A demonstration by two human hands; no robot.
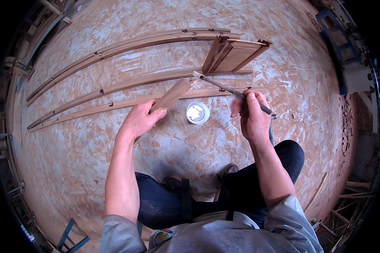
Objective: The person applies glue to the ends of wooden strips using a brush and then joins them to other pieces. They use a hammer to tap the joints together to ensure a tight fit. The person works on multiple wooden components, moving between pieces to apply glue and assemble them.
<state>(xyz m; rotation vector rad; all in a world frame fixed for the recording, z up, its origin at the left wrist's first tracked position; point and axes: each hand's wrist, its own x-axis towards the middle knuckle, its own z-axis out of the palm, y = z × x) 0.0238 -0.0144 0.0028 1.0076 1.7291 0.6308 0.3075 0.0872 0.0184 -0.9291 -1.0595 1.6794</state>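
The left hand (140, 120) grips a small wood piece (172, 95), tipped up so its end meets the brush (228, 88). The right hand (253, 116) is closed around that brush. A white glue pot (197, 113) sits between them on the tabletop (93, 139) (close for dipping).

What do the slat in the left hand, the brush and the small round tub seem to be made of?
The slat in the left hand looks like bare, unvarnished wood: matt brown with visible grain. The brush in the right hand seems to have a thin dark handle, perhaps metal or wood; its tip is pale. The tub looks like white plastic, smeared with whitish paste, possibly glue.
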